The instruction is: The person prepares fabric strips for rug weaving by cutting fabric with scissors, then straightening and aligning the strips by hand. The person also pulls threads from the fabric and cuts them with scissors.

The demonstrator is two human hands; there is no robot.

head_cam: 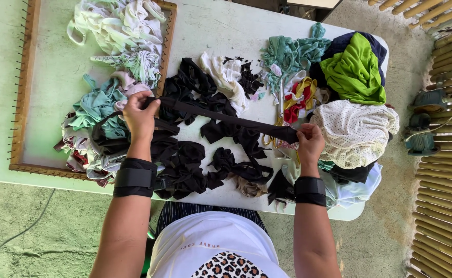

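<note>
A long black fabric strip [226, 117] is stretched taut between my two hands above the white table [210, 25]. My left hand [140, 117] pinches its left end over a heap of black scraps [190, 154]. My right hand [309, 141] grips its right end near a white dotted cloth [354, 134]. Both wrists wear black bands. Yellow-handled scissors [275, 128] lie partly hidden under the strip.
A wooden nail-studded frame [24, 103] lies at the left with pale green and white loops [123, 36] and teal scraps [94, 105] in it. Teal, red-yellow, lime green [354, 69] and navy cloths pile at the right. Bamboo poles [447, 154] line the right edge.
</note>
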